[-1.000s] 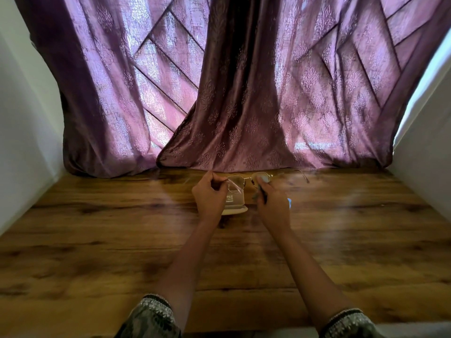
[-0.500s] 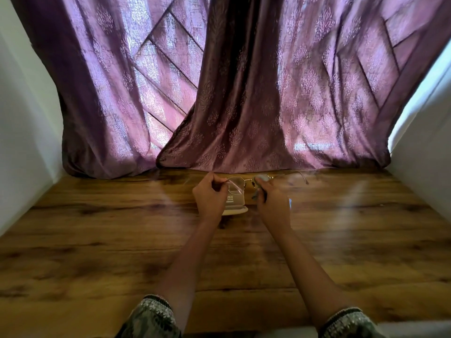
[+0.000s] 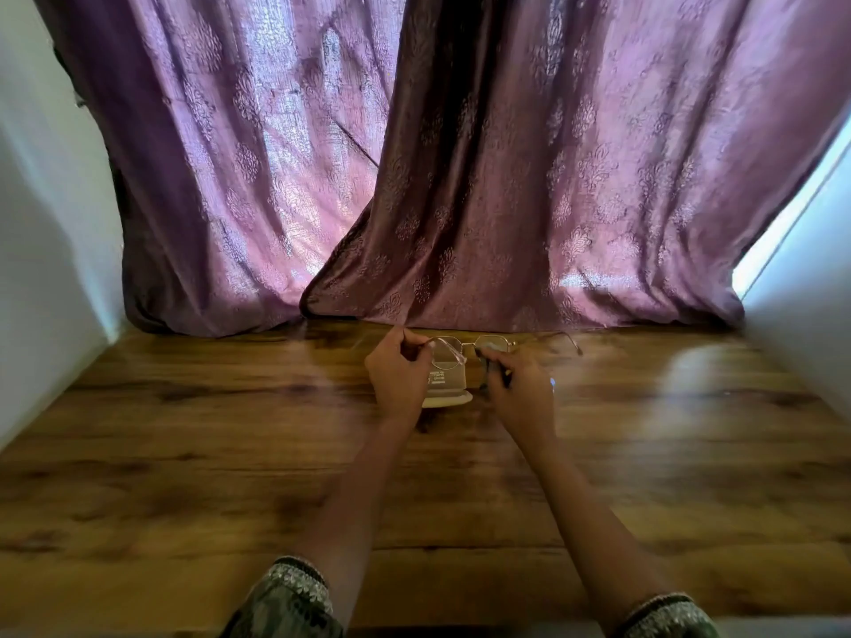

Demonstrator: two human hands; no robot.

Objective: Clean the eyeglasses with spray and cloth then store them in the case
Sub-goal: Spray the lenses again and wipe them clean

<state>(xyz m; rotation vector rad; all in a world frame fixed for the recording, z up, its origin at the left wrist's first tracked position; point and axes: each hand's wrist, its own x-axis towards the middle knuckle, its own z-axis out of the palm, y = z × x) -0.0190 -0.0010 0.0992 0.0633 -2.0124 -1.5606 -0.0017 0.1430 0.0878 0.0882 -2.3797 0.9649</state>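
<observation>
Head view: above the wooden table (image 3: 184, 453), the left hand's (image 3: 398, 375) grip pinches the eyeglasses (image 3: 474, 345) at nine o'clock, the right hand's (image 3: 520, 393) grip pressing a dark cloth (image 3: 490, 361) on the three o'clock lens.

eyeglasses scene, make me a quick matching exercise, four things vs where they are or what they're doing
Things:
1. eyeglasses
2. left hand
3. right hand
4. curtain

States:
A. hangs behind the wooden surface
B. rubs the right-side lens with a dark cloth
C. grips the left end of the frame
D. held up between both hands

Pairs: 1-D, 2-C, 3-B, 4-A
</observation>
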